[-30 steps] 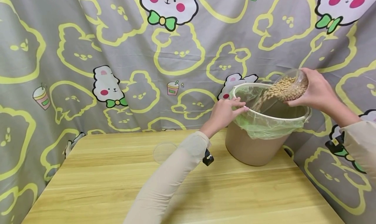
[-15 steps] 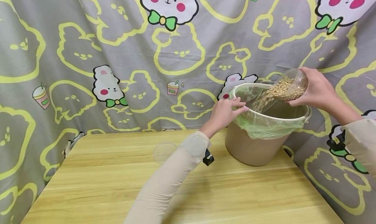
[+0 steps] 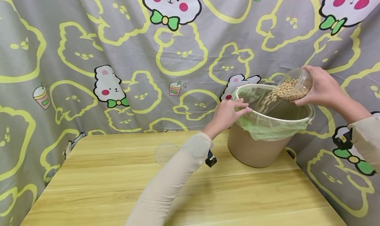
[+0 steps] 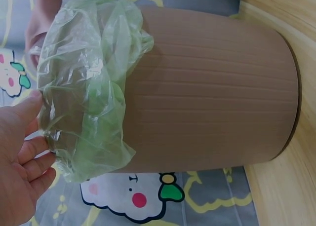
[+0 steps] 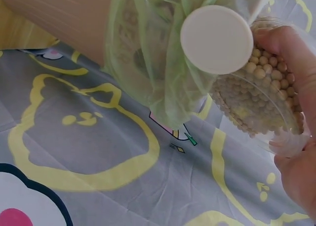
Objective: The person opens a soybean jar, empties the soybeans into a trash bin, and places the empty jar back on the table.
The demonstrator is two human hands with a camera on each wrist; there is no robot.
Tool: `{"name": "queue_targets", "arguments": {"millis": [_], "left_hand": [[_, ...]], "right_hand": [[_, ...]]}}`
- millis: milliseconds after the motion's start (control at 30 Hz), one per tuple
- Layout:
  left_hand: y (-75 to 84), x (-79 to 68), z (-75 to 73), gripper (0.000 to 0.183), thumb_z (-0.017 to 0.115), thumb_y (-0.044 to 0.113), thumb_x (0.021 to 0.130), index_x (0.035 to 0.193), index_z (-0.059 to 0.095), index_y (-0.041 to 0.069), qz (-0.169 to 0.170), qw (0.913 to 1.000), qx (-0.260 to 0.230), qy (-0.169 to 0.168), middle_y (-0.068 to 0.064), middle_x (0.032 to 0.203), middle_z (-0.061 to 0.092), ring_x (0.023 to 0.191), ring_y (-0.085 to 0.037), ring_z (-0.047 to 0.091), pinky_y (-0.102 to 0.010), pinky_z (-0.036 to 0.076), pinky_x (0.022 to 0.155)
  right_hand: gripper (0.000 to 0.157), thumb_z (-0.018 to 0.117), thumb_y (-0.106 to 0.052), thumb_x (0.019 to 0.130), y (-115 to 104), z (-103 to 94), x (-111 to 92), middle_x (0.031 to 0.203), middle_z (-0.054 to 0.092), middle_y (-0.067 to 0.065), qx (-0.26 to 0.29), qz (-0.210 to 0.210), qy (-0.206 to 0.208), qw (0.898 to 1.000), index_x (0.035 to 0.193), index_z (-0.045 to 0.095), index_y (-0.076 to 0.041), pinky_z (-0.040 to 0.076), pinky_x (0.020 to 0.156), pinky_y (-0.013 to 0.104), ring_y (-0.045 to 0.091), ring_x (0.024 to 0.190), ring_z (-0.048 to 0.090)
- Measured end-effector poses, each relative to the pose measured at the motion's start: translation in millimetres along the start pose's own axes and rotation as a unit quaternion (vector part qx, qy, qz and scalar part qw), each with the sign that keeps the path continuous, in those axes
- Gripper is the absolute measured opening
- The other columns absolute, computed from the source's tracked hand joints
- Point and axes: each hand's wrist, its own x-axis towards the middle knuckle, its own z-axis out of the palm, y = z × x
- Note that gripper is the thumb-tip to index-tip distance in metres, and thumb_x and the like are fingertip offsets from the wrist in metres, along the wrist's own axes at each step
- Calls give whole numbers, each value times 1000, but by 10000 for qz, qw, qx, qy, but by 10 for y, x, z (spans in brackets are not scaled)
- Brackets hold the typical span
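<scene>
At the right of the table stands a brown trash can (image 3: pixel 256 150) lined with a thin green plastic bag (image 3: pixel 264 130) folded over its pale rim. My left hand (image 3: pixel 226 115) pinches the rim's left side, thumb outside; the left wrist view shows its fingers (image 4: pixel 37 149) at the bag's edge. Above the opening, my right hand (image 3: pixel 322 87) grips a clear plastic jar (image 3: pixel 294 75) around its base end, tilted with its mouth down to the left. Dry soybeans (image 3: pixel 289 90) stream from it into the lined can. Many beans (image 5: pixel 269 70) are still inside the jar.
A clear round lid (image 3: pixel 166 154) lies flat on the wooden table (image 3: pixel 104 183), partly behind my left forearm. A patterned grey curtain (image 3: pixel 133 54) hangs close behind the table and along its right side. A white round disc (image 5: pixel 217 38) sits on the can's rim side.
Beans keep pouring from the jar, and its load looks a little smaller. My right hand has shifted slightly up and right with the jar. The left hand stays on the rim.
</scene>
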Motion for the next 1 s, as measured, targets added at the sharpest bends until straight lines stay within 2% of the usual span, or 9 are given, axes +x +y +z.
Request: {"name": "queue_targets", "arguments": {"millis": [500, 1000], "left_hand": [[-10, 2, 10, 31, 67, 47, 95, 118, 78, 29, -6, 10000, -37, 11, 5, 136, 67, 133, -7, 58, -15, 17, 41], [12, 4, 13, 31, 68, 46, 95, 117, 79, 27, -72, 9999, -143, 0, 4, 135, 67, 132, -7, 59, -15, 18, 40]], "right_hand": [[129, 100, -14, 51, -11, -87, 75, 138, 40, 42, -194, -66, -337, 9992, 154, 25, 11, 39, 86, 74, 56, 116, 43], [133, 100, -13, 52, -16, -157, 168, 147, 35, 42, -392, -193, -752, 9962, 158, 22, 5, 34, 97, 76, 60, 129, 36]]}}
